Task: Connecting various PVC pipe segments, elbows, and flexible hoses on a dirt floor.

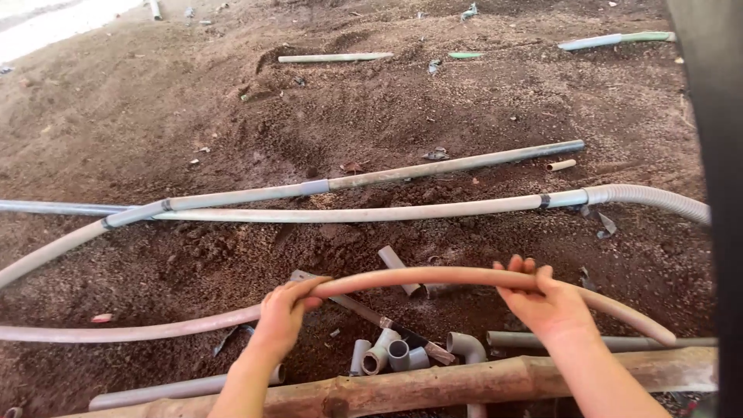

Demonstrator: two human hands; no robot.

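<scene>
both hands are on the same long dusty pink-tan conduit pipe [433, 276], which is bowed upward into an arch between them. the left hand [285, 311] has its fingers wrapped around it from the near side, thumb over the top, closed tight on the pipe. the right hand [544, 303] grips it too, fingers curled over the far side with the tips poking up above the pipe. from the left hand the pipe runs off low across the dirt ground [193, 116] toward the left edge of view, and past the right hand it dips down to its free end near the right side.

right under the arch there's a little pile of grey pipe fittings [391, 356], elbows and couplers, plus a short pipe offcut [397, 267] lying in the soil. a rough wooden log [464, 383] lies across the near edge, just beneath the wrists. further out, two long grey pipes [371, 193] stretch across the ground, one joined to a corrugated flexible hose [658, 198] at the right. more pipe scraps are scattered near the far edge.
</scene>
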